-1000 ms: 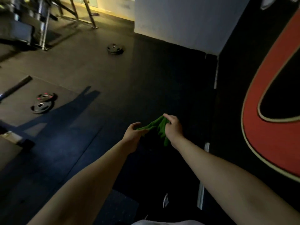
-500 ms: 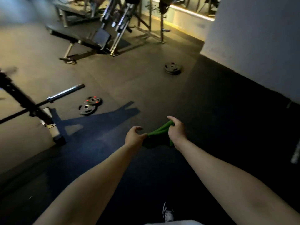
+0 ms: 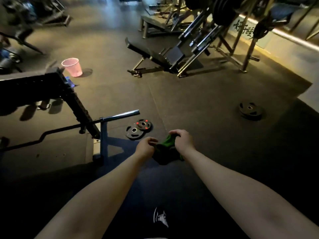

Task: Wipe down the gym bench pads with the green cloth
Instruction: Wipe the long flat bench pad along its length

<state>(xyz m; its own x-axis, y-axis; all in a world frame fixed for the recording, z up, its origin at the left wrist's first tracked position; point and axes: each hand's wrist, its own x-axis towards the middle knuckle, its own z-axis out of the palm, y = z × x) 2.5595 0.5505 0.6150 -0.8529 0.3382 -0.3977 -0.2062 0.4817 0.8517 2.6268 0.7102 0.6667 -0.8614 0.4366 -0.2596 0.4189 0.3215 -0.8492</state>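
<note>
The green cloth (image 3: 166, 145) is in the air in front of the person, at about 6 o'clock from the middle of the view, above the dark floor (image 3: 189, 100) and touching no equipment. Both hands are closed on it. The left hand (image 3: 145, 147) pinches one edge at the cloth's 9 o'clock side, and the right hand (image 3: 183, 140) has its fingers curled over the bunched top at the 1 o'clock side, so the cloth sags in a loose fold between them. The nearest gym bench (image 3: 148, 51) with a dark pad stands well apart, at 12 o'clock, and no pad is wiped yet, as I judge. Two small weight plates (image 3: 139, 129) lie on the floor at 11 o'clock from the hands, beside the end of a barbell (image 3: 119, 115), and a pink waste basket (image 3: 72, 67) stands at 10 o'clock. The cloth looks soft, light and limp; it will not keep a shape and it can slip into a rope if it is held only by a corner. I think it is better to fold it into a flat wad and to hold it under the palm, with the fingers spread on its back, so that a wide face meets the pad. It is not fragile, so a firm pressure is safe.
</note>
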